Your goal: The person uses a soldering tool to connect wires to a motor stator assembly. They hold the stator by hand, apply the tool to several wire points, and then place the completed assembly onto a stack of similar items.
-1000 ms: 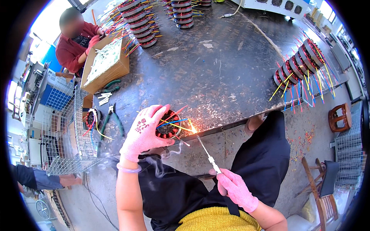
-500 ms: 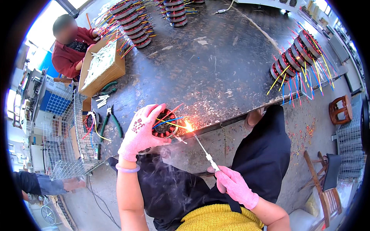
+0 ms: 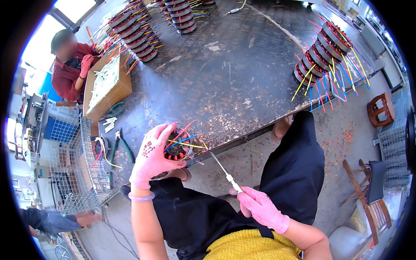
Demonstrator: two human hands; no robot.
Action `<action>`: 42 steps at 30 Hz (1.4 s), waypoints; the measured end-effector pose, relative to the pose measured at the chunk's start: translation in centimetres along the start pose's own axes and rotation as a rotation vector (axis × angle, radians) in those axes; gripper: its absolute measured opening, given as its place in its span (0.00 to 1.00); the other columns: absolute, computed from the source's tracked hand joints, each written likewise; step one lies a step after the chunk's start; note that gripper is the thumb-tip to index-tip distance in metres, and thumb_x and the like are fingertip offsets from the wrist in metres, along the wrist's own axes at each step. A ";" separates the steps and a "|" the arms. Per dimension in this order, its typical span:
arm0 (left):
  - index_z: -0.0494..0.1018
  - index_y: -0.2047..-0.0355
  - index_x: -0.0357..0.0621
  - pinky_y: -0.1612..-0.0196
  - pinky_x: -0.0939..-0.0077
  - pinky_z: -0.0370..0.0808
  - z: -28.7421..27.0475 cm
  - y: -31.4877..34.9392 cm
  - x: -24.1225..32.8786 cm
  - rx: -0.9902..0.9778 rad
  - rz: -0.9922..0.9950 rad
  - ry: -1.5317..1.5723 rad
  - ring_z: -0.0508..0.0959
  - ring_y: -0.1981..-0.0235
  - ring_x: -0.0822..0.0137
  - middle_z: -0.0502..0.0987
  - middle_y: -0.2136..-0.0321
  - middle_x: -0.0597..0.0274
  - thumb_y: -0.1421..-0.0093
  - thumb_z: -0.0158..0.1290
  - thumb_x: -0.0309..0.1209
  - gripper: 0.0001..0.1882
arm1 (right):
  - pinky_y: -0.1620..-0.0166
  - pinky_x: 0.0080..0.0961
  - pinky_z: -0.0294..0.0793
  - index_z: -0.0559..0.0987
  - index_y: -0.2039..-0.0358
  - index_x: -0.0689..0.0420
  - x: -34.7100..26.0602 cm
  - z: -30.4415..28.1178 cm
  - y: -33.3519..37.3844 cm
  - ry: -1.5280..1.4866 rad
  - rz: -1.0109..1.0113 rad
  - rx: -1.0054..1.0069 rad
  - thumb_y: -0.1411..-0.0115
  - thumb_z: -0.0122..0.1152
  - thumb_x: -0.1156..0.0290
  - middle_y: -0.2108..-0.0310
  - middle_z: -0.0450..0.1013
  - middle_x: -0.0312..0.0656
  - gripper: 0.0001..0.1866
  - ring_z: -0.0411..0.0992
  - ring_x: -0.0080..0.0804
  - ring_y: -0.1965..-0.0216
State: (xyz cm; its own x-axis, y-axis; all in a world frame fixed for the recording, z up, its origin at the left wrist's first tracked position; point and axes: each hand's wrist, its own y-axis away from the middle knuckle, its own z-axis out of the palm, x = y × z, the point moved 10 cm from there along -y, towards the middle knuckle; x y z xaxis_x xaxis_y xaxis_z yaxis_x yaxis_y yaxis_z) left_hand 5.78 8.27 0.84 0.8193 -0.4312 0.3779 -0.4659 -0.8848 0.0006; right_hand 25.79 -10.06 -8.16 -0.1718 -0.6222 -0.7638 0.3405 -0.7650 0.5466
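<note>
My left hand [image 3: 151, 152], in a pink glove, is closed around a motor stator [image 3: 175, 151] at the table's near edge. The stator has red windings, and its red, blue and yellow lead wires [image 3: 189, 141] point to the right. Low in front of me, my gloved right hand [image 3: 261, 207] grips a slim rod-like tool [image 3: 232, 181] with a white middle and a thin grey tip. That tip is just right of the yellow wire's end, with a small gap between. An orange glow shows at the wire end. My fingers hide part of the stator's left side.
Stacked stators with loose wires stand at the far left [image 3: 135, 32], far middle [image 3: 180, 17] and right [image 3: 323, 54]. Left of my hand lie green-handled pliers [image 3: 125, 147], another stator [image 3: 99, 147] and a wire basket [image 3: 86, 173]. A co-worker [image 3: 71, 65] sits behind a cardboard box [image 3: 123, 86].
The bright sparks at the wire ends have gone, and the smoke has thinned. The rod's tip has drawn back slightly from the wires. The co-worker's gloved hand has risen above the box.
</note>
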 end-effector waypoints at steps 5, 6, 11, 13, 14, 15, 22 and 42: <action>0.67 0.40 0.39 0.38 0.58 0.66 -0.2 -0.1 0.5 0.010 -0.001 -0.019 0.70 0.43 0.47 0.71 0.46 0.50 0.68 0.73 0.36 0.51 | 0.74 0.18 0.59 0.75 0.44 0.61 0.0 0.2 -0.1 -0.042 -0.029 -0.021 0.27 0.46 0.61 0.81 0.63 0.29 0.20 0.59 0.15 0.79; 0.67 0.40 0.38 0.38 0.59 0.66 -0.3 -0.1 0.5 0.014 -0.002 -0.027 0.70 0.43 0.48 0.71 0.46 0.50 0.68 0.72 0.35 0.50 | 0.74 0.18 0.59 0.75 0.44 0.61 -0.1 0.1 0.0 -0.018 -0.030 -0.019 0.27 0.46 0.61 0.81 0.63 0.29 0.20 0.59 0.15 0.79; 0.67 0.40 0.40 0.38 0.58 0.65 -0.2 0.0 0.4 0.021 0.010 -0.012 0.70 0.43 0.48 0.71 0.46 0.50 0.68 0.73 0.36 0.51 | 0.73 0.18 0.60 0.75 0.44 0.60 0.4 -0.1 0.0 -0.009 -0.003 -0.006 0.27 0.46 0.60 0.81 0.64 0.29 0.20 0.59 0.15 0.79; 0.68 0.40 0.38 0.38 0.59 0.66 -0.2 0.0 0.5 0.029 0.016 -0.023 0.71 0.43 0.48 0.71 0.47 0.49 0.68 0.72 0.35 0.50 | 0.73 0.18 0.60 0.75 0.44 0.60 0.0 -0.1 0.1 0.024 -0.011 -0.007 0.26 0.46 0.60 0.81 0.64 0.30 0.20 0.59 0.15 0.79; 0.68 0.40 0.38 0.38 0.59 0.66 -0.2 0.0 0.5 0.030 0.016 -0.023 0.71 0.43 0.48 0.71 0.47 0.49 0.68 0.72 0.35 0.50 | 0.73 0.18 0.60 0.75 0.44 0.60 0.0 0.0 0.1 0.017 -0.012 -0.011 0.26 0.46 0.60 0.81 0.64 0.30 0.20 0.59 0.15 0.79; 0.68 0.40 0.38 0.38 0.59 0.66 -0.3 -0.1 0.6 0.031 0.016 -0.024 0.71 0.43 0.48 0.71 0.47 0.50 0.68 0.72 0.35 0.50 | 0.73 0.18 0.60 0.75 0.44 0.60 0.1 0.0 0.0 0.010 -0.012 -0.014 0.26 0.46 0.60 0.81 0.64 0.29 0.20 0.59 0.15 0.79; 0.68 0.41 0.38 0.40 0.59 0.68 -0.4 -0.1 0.7 0.037 0.034 -0.024 0.72 0.45 0.49 0.72 0.48 0.50 0.68 0.72 0.35 0.49 | 0.73 0.18 0.61 0.75 0.44 0.60 0.1 0.2 0.0 -0.042 -0.013 -0.013 0.27 0.46 0.60 0.81 0.63 0.30 0.20 0.60 0.15 0.79; 0.67 0.39 0.41 0.38 0.57 0.65 0.0 -0.3 0.4 -0.015 -0.017 0.017 0.70 0.43 0.47 0.70 0.46 0.50 0.67 0.74 0.41 0.52 | 0.74 0.18 0.60 0.75 0.44 0.61 -0.1 0.1 0.1 -0.019 -0.018 -0.007 0.27 0.46 0.62 0.81 0.63 0.29 0.20 0.59 0.14 0.79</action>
State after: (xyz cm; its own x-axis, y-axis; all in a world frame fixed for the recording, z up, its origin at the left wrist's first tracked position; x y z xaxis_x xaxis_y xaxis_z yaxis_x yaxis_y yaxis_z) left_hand 6.25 8.34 1.04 0.8214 -0.4128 0.3934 -0.4568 -0.8893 0.0206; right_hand 25.73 -10.06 -8.00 -0.1951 -0.6117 -0.7666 0.3436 -0.7747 0.5308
